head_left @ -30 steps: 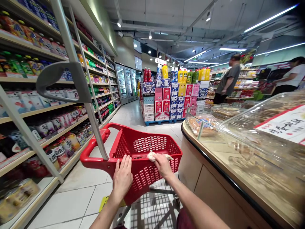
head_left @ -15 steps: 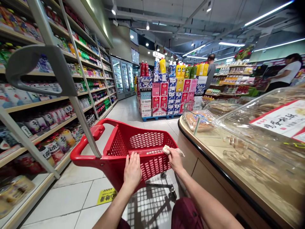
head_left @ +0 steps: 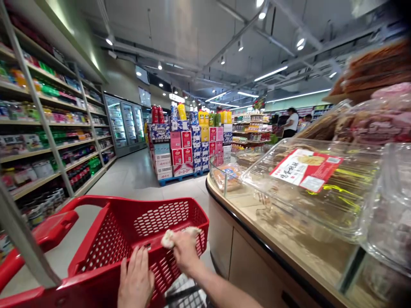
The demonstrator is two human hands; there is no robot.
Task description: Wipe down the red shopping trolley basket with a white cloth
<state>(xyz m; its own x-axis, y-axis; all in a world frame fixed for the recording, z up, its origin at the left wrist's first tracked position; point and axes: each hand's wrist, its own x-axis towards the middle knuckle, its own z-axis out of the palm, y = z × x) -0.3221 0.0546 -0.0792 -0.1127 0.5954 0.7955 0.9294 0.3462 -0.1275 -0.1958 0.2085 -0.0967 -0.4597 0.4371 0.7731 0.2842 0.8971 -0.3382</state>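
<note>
A red shopping cart (head_left: 105, 239) with a perforated basket stands before me at the lower left. My left hand (head_left: 136, 273) rests on its near rim, fingers stretched out and nothing held. My right hand (head_left: 186, 250) is closed around a crumpled whitish cloth (head_left: 168, 239), at the near rim close to the cart's right end. Part of the cloth pokes out on both sides of the fingers. The grey metal post (head_left: 27, 239) of the cart rises at the left edge.
A curved counter (head_left: 257, 252) with clear plastic boxes of packed food (head_left: 302, 171) borders the right side. Drink shelves (head_left: 58, 124) line the left. Stacked cartons (head_left: 183, 149) on a blue pallet stand ahead, glass-door fridges (head_left: 125, 119) behind. A person (head_left: 290, 122) stands far right.
The view has swung, so cart and hands now sit lower and further left, and more of the counter shows. My right hand with the cloth has come nearer my left hand.
</note>
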